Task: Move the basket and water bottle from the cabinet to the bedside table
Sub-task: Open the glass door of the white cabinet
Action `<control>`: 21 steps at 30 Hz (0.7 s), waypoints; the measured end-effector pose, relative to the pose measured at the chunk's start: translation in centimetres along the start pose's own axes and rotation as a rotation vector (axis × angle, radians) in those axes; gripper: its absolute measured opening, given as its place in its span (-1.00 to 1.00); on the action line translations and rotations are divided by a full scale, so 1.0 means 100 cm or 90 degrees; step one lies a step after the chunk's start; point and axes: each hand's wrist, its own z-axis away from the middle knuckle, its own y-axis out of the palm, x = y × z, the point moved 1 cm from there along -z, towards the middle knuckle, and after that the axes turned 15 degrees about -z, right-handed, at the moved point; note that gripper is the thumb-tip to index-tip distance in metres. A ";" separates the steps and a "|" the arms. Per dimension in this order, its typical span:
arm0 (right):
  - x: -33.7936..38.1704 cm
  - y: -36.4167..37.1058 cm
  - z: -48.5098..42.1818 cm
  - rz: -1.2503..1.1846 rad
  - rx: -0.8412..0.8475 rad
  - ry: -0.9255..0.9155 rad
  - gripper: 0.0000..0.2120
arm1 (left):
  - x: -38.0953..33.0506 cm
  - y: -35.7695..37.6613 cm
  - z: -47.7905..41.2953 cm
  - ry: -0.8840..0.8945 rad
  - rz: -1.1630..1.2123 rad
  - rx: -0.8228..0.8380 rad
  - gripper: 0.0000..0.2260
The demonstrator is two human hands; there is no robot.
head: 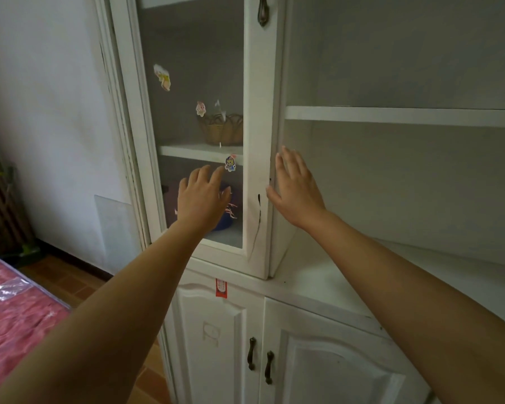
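A woven wicker basket (222,128) stands on a shelf inside the white cabinet (260,141), behind its glass door (187,83), which carries several stickers. My left hand (203,196) is stretched out flat in front of the glass, fingers apart, below the basket's shelf. My right hand (296,189) is open at the door's right edge, its fingers next to the frame. On the lower shelf, a dark blue object (226,220) sits partly hidden behind my left hand. No water bottle is visible.
To the right are open white shelves (403,115) and a white counter ledge (333,275). Lower doors with dark handles (251,353) sit below. A red-covered bed (15,310) is at the lower left, with wood floor (70,282) and a radiator (0,205) beyond it.
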 end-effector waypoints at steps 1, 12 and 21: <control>-0.001 0.002 -0.003 -0.002 0.002 0.005 -0.38 | 0.000 0.004 -0.001 -0.006 0.004 0.009 -0.55; -0.013 0.021 -0.016 -0.075 0.005 0.051 -0.28 | 0.024 0.036 0.005 -0.054 0.016 0.044 -0.53; -0.019 0.019 -0.019 -0.100 0.011 0.005 -0.22 | 0.032 0.050 0.020 -0.078 0.035 0.076 -0.53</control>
